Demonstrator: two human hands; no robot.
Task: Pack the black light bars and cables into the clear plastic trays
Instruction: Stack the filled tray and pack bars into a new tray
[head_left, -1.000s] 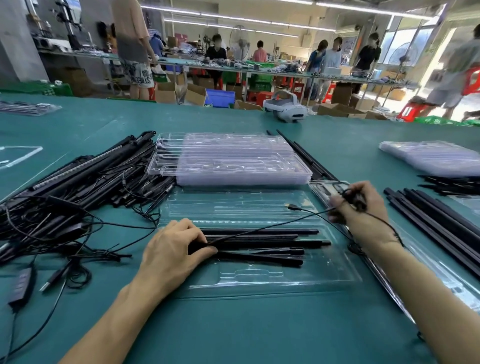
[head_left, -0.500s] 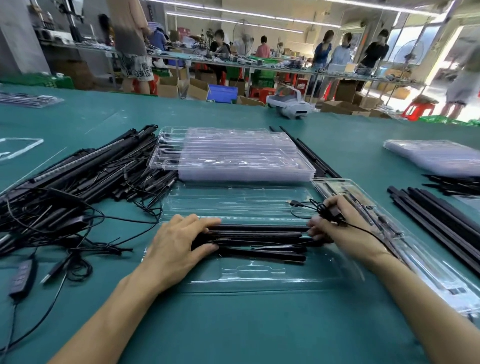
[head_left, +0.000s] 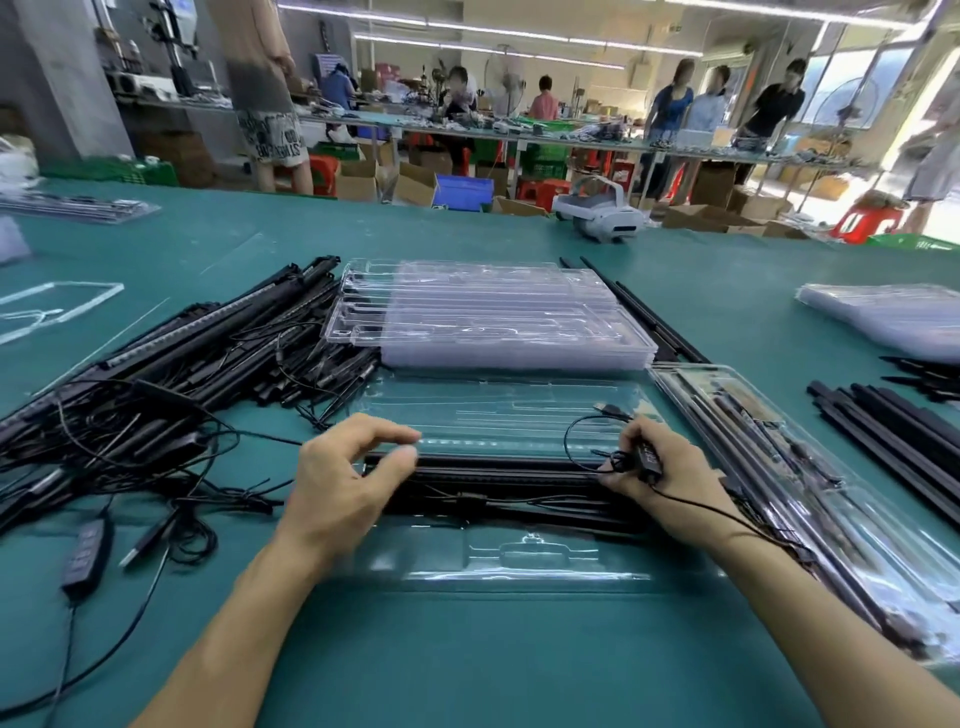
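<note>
- Fingers (head_left: 397, 435) of the left hand (head_left: 343, 483), in the head view, are curled at the left ends of the long black light bars (head_left: 509, 470), with forefinger and thumb close together but slightly apart. Motion blur hides whether they grip a bar or only touch it.
- Fingers (head_left: 615, 480) of the right hand (head_left: 660, 478) pinch the thin black cable (head_left: 617, 460) and its small black control box (head_left: 649, 457) at the bars' right ends. A loose loop and the plug stand up behind.
- A second ago that hand held the cable stretched out to the right, well apart from the bars. It has since come in, and the slack is gathered into a loop. The left hand, which then lay over the bar ends, has lifted its fingers.
- The bars seem to be seated in the near half of the open clear plastic tray (head_left: 519, 569). The step in hand is probably tucking the cable in beside them.
- A stack of empty clear trays (head_left: 493, 322) sits just behind, and a pile of loose black bars and tangled cables (head_left: 182, 374) lies at left. A filled clear tray (head_left: 779, 467) lies just beside the open one on the right, with more black bars (head_left: 893, 426) further right. All of it is on the teal table (head_left: 467, 649).
- The springy loop may pop out of its recess. The cable trailing past the right wrist runs toward the filled tray, where it could snag.
</note>
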